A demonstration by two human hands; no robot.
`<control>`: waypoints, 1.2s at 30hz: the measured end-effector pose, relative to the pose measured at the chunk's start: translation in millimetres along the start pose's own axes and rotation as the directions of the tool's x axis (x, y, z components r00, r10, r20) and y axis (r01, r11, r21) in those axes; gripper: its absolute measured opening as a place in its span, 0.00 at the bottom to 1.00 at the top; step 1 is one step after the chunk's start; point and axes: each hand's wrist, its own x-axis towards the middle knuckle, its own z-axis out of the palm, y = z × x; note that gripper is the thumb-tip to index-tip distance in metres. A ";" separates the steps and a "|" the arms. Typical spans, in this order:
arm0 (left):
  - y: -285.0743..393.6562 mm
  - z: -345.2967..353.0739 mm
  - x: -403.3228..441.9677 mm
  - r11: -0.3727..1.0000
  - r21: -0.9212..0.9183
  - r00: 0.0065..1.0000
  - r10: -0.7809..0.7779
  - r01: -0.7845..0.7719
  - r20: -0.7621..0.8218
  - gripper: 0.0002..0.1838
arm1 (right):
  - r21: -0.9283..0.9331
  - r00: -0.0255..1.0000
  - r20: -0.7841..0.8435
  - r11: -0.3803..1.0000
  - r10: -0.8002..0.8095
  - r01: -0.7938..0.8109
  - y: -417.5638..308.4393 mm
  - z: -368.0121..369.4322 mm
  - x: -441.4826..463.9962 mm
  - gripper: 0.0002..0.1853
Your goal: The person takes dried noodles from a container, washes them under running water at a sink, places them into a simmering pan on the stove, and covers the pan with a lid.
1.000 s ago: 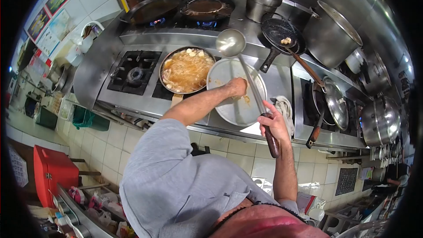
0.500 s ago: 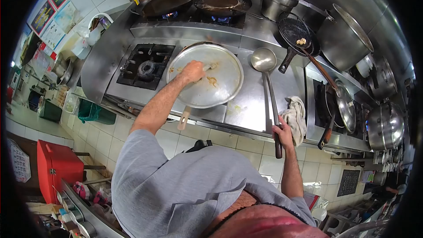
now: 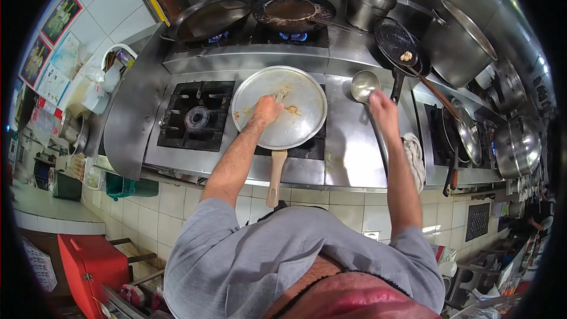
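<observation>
A large flat metal lid (image 3: 254,85) with brown food smears covers a pan, whose beige handle (image 3: 276,177) sticks out toward me; the pan's body is hidden under it. My left hand (image 3: 268,110) is closed around the lid's small grip. To the right, a long-handled steel ladle (image 3: 365,85) lies on the metal counter, bowl toward the back. My right hand (image 3: 384,107) is raised over the ladle's handle, near the bowl. Motion smears its fingers, and my forearm hides the lower part of the handle.
A bare gas burner (image 3: 196,119) sits left of the lid. Behind, two woks (image 3: 214,20) stand over lit flames. A black frying pan (image 3: 393,41) and a tall pot (image 3: 463,38) are at the right rear. A cloth (image 3: 413,159) hangs over the front edge.
My right hand has left the ladle's handle end and moved up and forward. The ladle's bowl sits slightly further right. The lid and pan handle have turned, with my left hand still on the grip.
</observation>
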 end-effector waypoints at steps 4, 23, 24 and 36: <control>-10.8 -18.4 -28.8 0.981 -0.193 0.979 -0.059 0.021 -0.194 0.25 | -0.070 0.993 -0.106 0.996 -0.056 0.048 -9.3 19.8 123.4 0.33; -117.1 244.9 -569.4 -0.067 -0.213 0.055 -0.851 0.975 0.521 0.28 | 0.333 0.555 0.801 0.605 0.223 -0.723 -29.9 99.4 269.7 0.07; -98.7 258.4 -578.5 -0.391 -0.360 -0.100 -0.782 0.847 0.615 0.26 | 0.356 0.620 0.746 0.642 0.242 -0.679 -35.6 97.7 264.6 0.06; -107.2 228.5 -529.0 0.161 -0.297 0.205 -0.971 0.941 0.121 0.21 | -0.057 0.976 0.216 0.998 0.024 -0.012 -79.1 96.9 259.7 0.07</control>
